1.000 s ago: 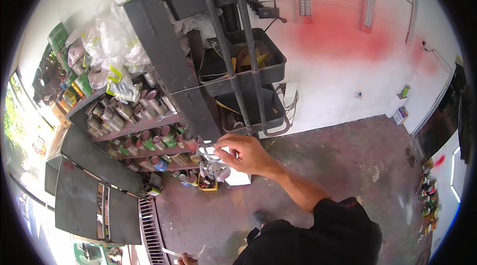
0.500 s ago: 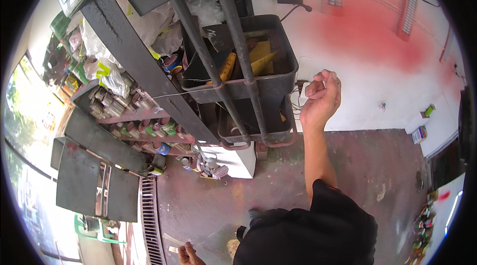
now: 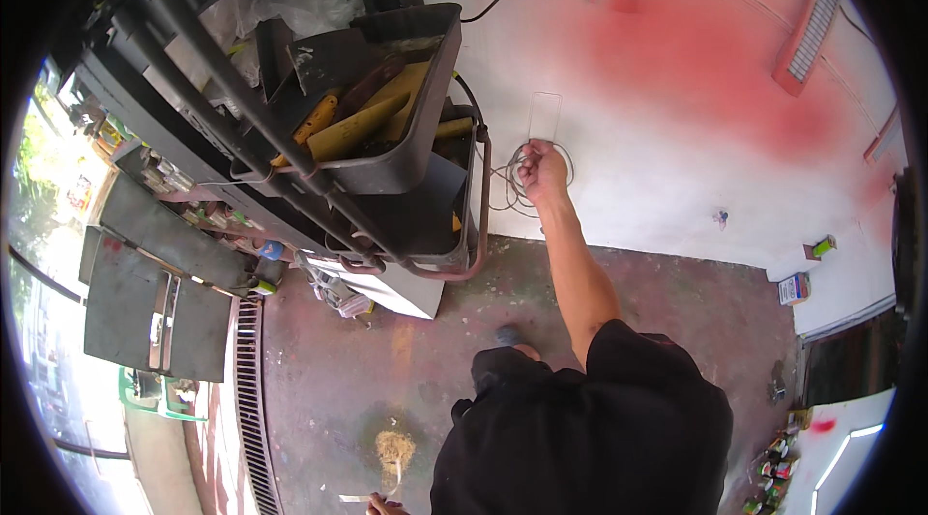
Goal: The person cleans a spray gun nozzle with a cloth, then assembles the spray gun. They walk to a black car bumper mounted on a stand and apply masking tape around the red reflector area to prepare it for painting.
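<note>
Pale strip is pinched in the fingers of my left hand, low at the view's edge. My right hand, fingers curled, is before the white wall, overlapping the coiled cable; whether it grips anything, I cannot tell. Left of it stands the black cart.

Black cart: middle tray holds yellow sheets, orange-yellow piece, dark board; lower tray holds dark sheet.

Reddish-brown floor, stained, worn: straw-coloured patch near bottom, white box by cart, small cans along right wall.
</note>
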`<action>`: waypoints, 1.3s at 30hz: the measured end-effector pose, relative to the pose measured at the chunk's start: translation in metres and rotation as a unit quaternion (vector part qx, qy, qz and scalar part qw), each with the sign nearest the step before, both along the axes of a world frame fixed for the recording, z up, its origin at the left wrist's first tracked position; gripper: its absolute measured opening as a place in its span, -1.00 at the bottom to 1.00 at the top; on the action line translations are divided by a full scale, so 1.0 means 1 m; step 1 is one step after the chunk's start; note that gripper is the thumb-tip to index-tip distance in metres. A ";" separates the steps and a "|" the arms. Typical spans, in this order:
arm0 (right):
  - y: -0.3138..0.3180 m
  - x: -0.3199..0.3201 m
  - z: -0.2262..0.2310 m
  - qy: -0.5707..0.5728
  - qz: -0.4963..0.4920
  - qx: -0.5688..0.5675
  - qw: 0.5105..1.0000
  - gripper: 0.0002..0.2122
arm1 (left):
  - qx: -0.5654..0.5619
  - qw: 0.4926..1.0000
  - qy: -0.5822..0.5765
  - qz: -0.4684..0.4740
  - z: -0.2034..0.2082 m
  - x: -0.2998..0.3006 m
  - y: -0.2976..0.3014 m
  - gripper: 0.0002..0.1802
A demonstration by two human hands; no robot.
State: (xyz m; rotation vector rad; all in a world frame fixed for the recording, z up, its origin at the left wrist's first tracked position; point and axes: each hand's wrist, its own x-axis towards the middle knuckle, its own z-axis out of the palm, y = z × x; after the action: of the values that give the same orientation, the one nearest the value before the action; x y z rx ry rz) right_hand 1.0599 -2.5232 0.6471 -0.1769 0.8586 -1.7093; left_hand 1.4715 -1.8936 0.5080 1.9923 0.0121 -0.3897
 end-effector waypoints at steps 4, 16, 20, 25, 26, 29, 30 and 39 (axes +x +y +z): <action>-0.068 0.005 -0.063 0.042 0.117 0.100 0.987 -0.78 | -0.006 0.999 -0.040 0.033 -0.037 -0.046 -0.004 -0.55; -0.154 -0.005 -0.078 0.641 0.102 0.035 0.760 -0.41 | 0.062 0.997 -0.009 0.042 0.085 -0.201 -0.164 -0.56; -0.170 -0.023 -0.057 0.466 0.040 -0.075 0.881 -0.49 | 0.084 0.995 -0.044 0.037 0.008 -0.194 -0.121 -0.56; -0.194 -0.027 -0.006 0.043 0.010 -0.183 0.982 -0.45 | 0.056 0.996 -0.019 0.061 0.047 -0.236 -0.176 -0.51; -0.196 -0.024 0.006 0.034 -0.018 -0.194 0.980 -0.46 | 0.058 0.996 -0.021 0.064 0.047 -0.238 -0.178 -0.50; -0.192 -0.005 0.059 0.021 -0.113 -0.222 0.968 -0.50 | 0.059 0.996 -0.003 0.064 0.096 -0.258 -0.215 -0.49; -0.189 0.001 0.073 0.009 -0.126 -0.239 0.963 -0.52 | 0.053 0.996 0.009 0.071 0.106 -0.261 -0.222 -0.49; -0.177 0.041 0.192 -0.033 -0.025 -0.324 0.945 -0.62 | 0.047 0.995 -0.073 0.046 0.026 -0.242 -0.178 -0.50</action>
State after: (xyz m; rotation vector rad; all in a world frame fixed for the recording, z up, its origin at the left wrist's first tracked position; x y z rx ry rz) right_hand 1.1012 -2.7004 0.8386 -0.5371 0.2240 -1.9851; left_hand 1.2292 -2.0711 0.5339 2.1000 0.0302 -0.1864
